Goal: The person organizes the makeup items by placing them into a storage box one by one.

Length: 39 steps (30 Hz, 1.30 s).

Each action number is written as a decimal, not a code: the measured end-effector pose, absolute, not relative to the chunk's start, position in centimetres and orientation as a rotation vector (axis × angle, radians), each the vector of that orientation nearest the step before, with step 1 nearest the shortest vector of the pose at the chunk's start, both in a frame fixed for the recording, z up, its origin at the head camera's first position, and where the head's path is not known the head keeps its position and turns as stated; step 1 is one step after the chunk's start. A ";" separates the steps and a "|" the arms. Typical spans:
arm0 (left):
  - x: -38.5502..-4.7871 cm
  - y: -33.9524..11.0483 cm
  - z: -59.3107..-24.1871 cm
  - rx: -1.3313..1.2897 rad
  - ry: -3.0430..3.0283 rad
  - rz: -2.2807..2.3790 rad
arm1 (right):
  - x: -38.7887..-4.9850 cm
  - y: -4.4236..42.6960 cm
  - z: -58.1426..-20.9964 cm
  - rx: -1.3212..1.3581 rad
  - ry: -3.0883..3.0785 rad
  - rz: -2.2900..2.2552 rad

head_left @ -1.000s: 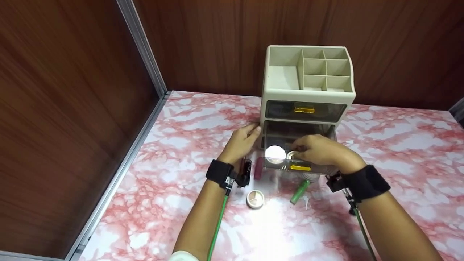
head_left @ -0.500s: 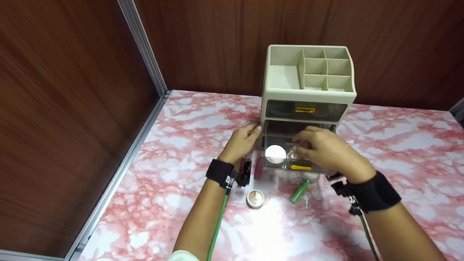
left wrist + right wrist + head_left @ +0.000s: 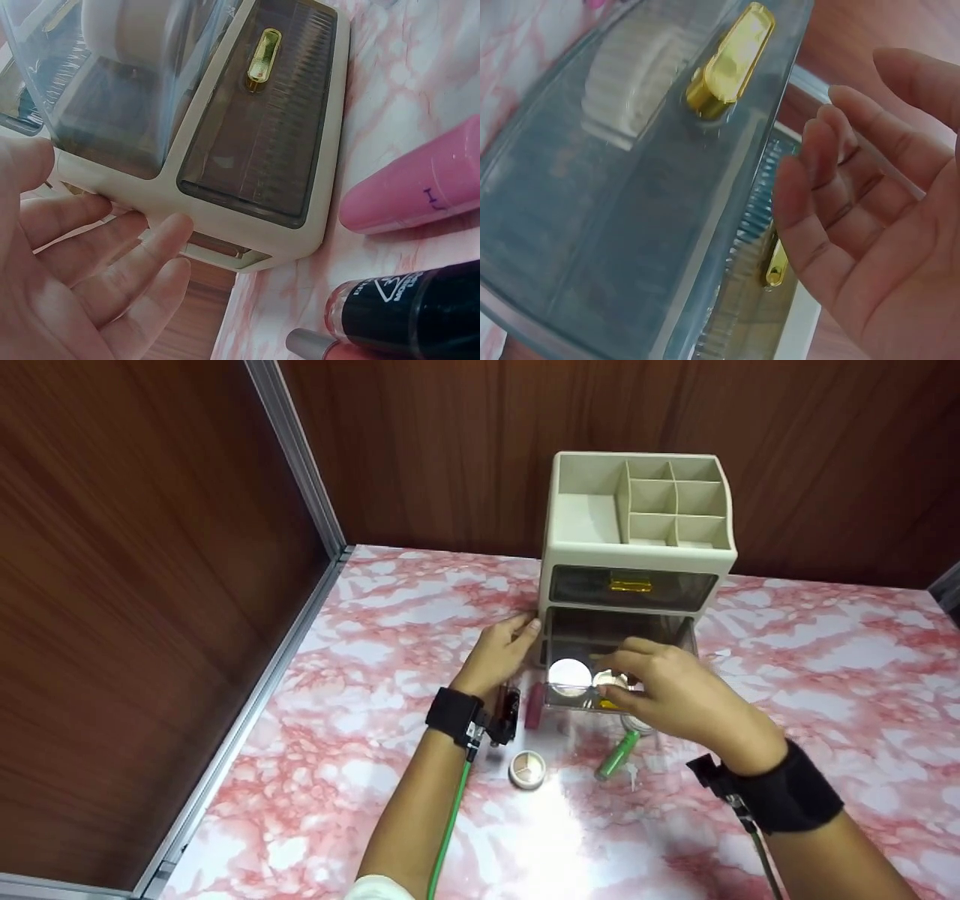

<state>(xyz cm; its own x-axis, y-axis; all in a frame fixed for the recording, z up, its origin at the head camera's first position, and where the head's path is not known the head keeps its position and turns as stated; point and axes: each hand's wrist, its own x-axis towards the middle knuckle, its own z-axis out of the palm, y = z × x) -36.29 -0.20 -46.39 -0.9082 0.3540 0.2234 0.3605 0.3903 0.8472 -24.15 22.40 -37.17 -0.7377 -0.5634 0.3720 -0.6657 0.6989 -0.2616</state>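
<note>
My left hand (image 3: 501,652) rests its straight fingers against the left side of the cream drawer organizer (image 3: 150,191). Over the pulled-out clear drawer (image 3: 630,225), my right hand (image 3: 679,694) hovers with fingers loosely bent and thumb apart. In the right wrist view nothing lies between those fingers. Inside the drawer, a white round compact (image 3: 570,676) sits at the left. A smaller round container (image 3: 611,682) is beside it, partly hidden by my right fingers. The drawer's gold handle (image 3: 731,64) shows in the right wrist view.
Around the organizer's front lie a pink tube (image 3: 420,180), a black-capped bottle (image 3: 382,307), a round three-colour palette (image 3: 528,770), a green tube (image 3: 617,755) and a round clear-looking container (image 3: 637,724). Brown panels stand behind and at the left.
My right hand has lifted off the smaller round container, parted its fingers and drawn back toward the drawer's front right. The left hand stays at the organizer's side.
</note>
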 end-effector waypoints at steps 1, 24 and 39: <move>-36.3 -0.2 -46.4 -0.670 -2.614 -1.594 | -24.0 22.3 -37.3 0.988 -2.631 0.558; -36.4 -0.1 -46.4 -0.680 -2.608 -1.608 | -21.7 19.4 -40.9 1.257 -2.437 0.656; -36.4 -0.3 -46.4 -0.692 -2.607 -1.604 | -21.7 17.1 -43.6 1.317 -2.615 0.474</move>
<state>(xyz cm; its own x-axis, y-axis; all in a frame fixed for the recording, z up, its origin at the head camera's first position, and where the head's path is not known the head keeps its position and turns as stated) -36.36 -0.30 -46.40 -0.9026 0.3647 0.2285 0.3684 0.3803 0.8483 -21.69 17.13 -43.62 -0.5935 -0.7488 0.2952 -0.8047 0.5581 -0.2022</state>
